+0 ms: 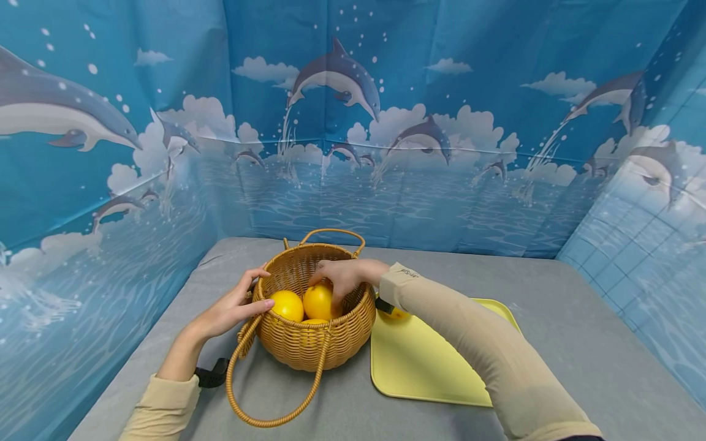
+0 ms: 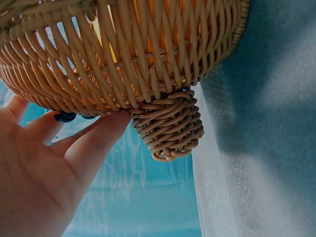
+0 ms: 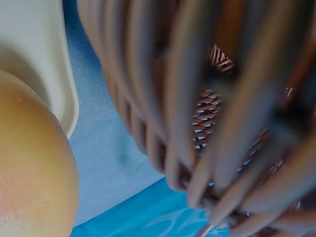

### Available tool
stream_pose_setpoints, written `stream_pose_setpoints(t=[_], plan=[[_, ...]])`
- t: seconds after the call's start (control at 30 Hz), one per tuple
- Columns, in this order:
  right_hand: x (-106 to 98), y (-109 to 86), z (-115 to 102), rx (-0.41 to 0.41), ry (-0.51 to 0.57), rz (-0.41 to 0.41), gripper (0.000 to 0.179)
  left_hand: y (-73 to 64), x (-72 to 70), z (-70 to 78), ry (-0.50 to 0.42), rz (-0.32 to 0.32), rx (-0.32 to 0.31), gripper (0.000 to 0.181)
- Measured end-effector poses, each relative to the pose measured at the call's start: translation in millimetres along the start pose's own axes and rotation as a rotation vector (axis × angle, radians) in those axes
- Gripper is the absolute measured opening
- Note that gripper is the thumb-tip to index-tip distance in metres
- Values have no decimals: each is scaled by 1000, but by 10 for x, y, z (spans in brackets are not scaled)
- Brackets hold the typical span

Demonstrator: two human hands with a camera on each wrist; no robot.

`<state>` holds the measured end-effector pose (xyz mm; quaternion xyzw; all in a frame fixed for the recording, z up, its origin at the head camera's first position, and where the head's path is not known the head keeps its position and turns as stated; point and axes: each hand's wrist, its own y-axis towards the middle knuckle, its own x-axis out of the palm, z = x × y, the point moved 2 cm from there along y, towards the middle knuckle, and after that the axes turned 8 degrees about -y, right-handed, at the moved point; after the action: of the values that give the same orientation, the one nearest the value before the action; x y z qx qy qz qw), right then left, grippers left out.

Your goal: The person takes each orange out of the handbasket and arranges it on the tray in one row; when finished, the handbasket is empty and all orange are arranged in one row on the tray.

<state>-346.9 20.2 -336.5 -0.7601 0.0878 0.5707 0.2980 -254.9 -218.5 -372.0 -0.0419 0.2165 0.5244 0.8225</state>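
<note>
A round wicker basket (image 1: 309, 346) stands on the grey surface with grapefruit inside it. My left hand (image 1: 234, 312) holds its rim at the left, thumb on the near side and fingers farther back. Seen by the left wrist camera, the fingers (image 2: 96, 143) run up to the basket's edge beside a small wicker knob (image 2: 170, 128). My right hand (image 1: 344, 278) reaches over the rim and grips a yellow grapefruit (image 1: 317, 300) inside. Next to that fruit lies another grapefruit (image 1: 287, 305), and part of a third shows below them. In the right wrist view, basket weave hides the hand.
Right of the basket lies a yellow tray (image 1: 425, 373) with a grapefruit (image 1: 398, 314) on it, partly behind my right forearm. One basket handle (image 1: 276, 422) hangs toward me; the other (image 1: 333, 231) stands up at the back. Dolphin-printed curtains (image 1: 386, 202) enclose the surface.
</note>
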Motion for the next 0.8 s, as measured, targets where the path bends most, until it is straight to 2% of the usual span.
stream_pose_setpoints(t=[0.2, 0.33, 0.43, 0.57, 0.8], plan=[[2, 5, 15, 20, 80, -11, 68, 2, 5, 5, 1, 1, 2, 51], [-1, -1, 22, 20, 134, 4, 73, 5, 9, 6, -5, -3, 0, 52], [-4, -5, 19, 5, 115, 13, 77, 5, 12, 10, -5, -5, -1, 52], [-4, 0, 12, -11, 74, -1, 73, 4, 12, 10, 0, -3, 0, 52], [8, 4, 2, 27, 122, -11, 67, 3, 16, 20, 1, -2, 2, 52]])
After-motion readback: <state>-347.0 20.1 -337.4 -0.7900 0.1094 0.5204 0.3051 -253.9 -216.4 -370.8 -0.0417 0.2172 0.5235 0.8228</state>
